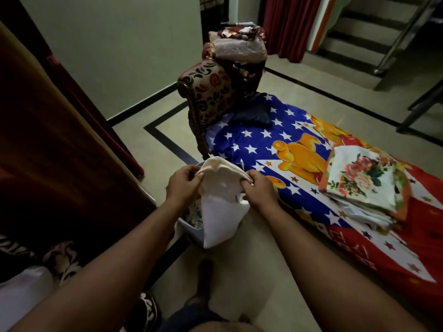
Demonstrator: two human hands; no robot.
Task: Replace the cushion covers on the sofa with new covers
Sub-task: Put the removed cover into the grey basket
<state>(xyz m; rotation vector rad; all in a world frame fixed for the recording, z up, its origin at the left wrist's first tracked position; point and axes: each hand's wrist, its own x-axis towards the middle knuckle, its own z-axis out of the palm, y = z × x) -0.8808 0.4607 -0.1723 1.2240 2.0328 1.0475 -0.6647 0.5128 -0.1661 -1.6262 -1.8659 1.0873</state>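
A white cushion cover hangs in front of me over a basket. My left hand pinches its top edge on the left and my right hand pinches the same edge on the right. A stack of folded covers, a floral one on top, lies on the star-and-bear sheet that covers the sofa seat at right. A dark blue cushion rests near the sofa's patterned armrest.
A basket holding patterned cloth stands on the floor under the white cover. A pile of cushions and cloth sits on the armrest's far end. Wooden furniture stands at left. Stairs rise at the back right. My foot is on the tiled floor.
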